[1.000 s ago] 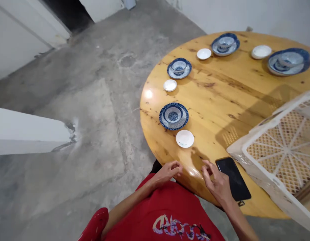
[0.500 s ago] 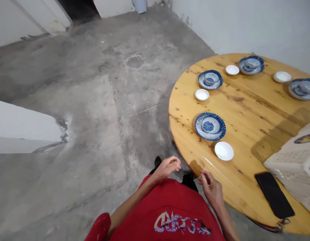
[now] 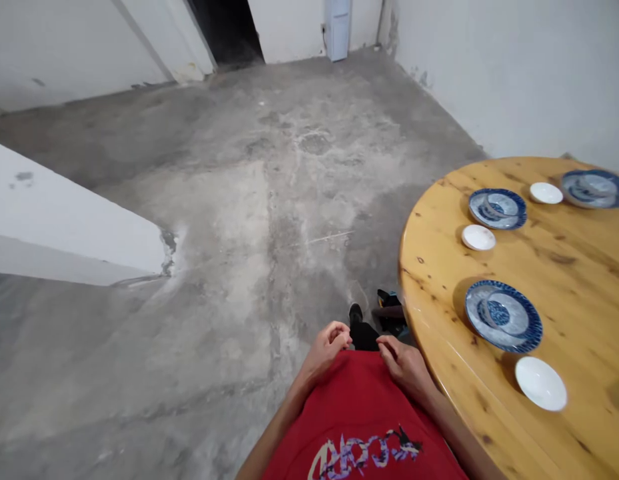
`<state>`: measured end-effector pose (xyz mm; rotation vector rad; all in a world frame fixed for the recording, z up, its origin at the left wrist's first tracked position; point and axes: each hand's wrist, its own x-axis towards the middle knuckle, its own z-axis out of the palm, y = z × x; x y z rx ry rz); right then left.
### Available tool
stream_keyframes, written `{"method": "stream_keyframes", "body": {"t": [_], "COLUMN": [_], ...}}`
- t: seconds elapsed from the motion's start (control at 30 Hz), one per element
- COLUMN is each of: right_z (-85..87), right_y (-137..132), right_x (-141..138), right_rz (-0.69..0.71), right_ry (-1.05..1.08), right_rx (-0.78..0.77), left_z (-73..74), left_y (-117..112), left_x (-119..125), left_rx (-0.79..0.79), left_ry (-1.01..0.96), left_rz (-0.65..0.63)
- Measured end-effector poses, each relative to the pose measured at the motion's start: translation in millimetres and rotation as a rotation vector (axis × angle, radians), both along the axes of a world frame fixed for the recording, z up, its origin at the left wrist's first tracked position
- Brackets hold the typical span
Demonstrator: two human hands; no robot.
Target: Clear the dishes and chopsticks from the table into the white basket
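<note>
My left hand (image 3: 327, 345) hangs in front of my red shirt (image 3: 359, 427), fingers curled loosely with nothing seen in them. My right hand (image 3: 403, 363) is beside it, just off the rim of the round wooden table (image 3: 439, 320), fingers bent and holding nothing visible. On the table nearest me lie a small white dish (image 3: 540, 383) and a blue patterned plate with a bowl on it (image 3: 503, 315).
Further along the table are another white dish (image 3: 478, 237), a second blue plate (image 3: 497, 208), a third white dish (image 3: 545, 193) and another blue plate (image 3: 593, 188). Bare concrete floor (image 3: 269, 220) spreads left; a low white wall (image 3: 64, 233) stands at left, a dark doorway (image 3: 224, 30) beyond.
The view has swung left, away from the table; the phone and the white basket have left the picture. My right hand came off the table edge and drew in toward my shirt.
</note>
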<state>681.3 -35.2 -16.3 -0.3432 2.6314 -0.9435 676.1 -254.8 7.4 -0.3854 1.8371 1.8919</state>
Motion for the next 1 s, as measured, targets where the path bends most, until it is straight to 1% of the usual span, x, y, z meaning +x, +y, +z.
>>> {"method": "stream_keyframes", "body": {"t": [0.1, 0.2, 0.3, 0.43, 0.5, 0.6, 0.67, 0.77, 0.9, 1.0], "right_z": [-4.8, -12.0, -20.9, -29.5, -31.2, -30.3, -27.2, -20.5, -12.6, -7.4], "right_y": [-12.8, -25.5, -32.0, -28.2, -23.3, -16.0, -12.5, -8.9, -6.8, -13.5], "right_x": [-35.3, -72.6, -113.7, -177.8, -211.8, -261.1, -291.3, -330.4, -367.2, -390.1], "right_rz": [0.036, 0.048, 0.021, -0.049, -0.101, -0.154, -0.156, -0.148, -0.196, -0.293], "right_ry": [-0.020, -0.040, -0.052, -0.053, -0.051, -0.032, -0.004, 0.052, 0.069, 0.038], "right_rx": [-0.006, -0.051, -0.079, -0.134, -0.168, -0.179, -0.166, -0.147, -0.077, -0.076], "left_z": [-3.2, -8.6, -7.8, 5.2, 12.0, 17.2, 17.1, 14.2, 7.2, -1.2], "left_y": [-12.1, -17.7, -16.0, -7.7, -4.2, -3.1, -4.8, -7.0, -2.3, 5.6], "left_x": [-25.9, -66.5, -123.4, -208.4, -245.9, -289.9, -312.1, -340.9, -384.5, -430.4], "left_rx": [-0.007, -0.010, -0.007, 0.004, -0.001, -0.007, -0.009, -0.025, -0.044, -0.032], "left_ry": [0.010, 0.011, 0.014, 0.027, 0.024, 0.028, 0.022, -0.007, -0.040, -0.028], "left_rz": [0.023, 0.006, -0.034, -0.086, -0.102, -0.092, -0.084, -0.110, -0.193, -0.305]}}
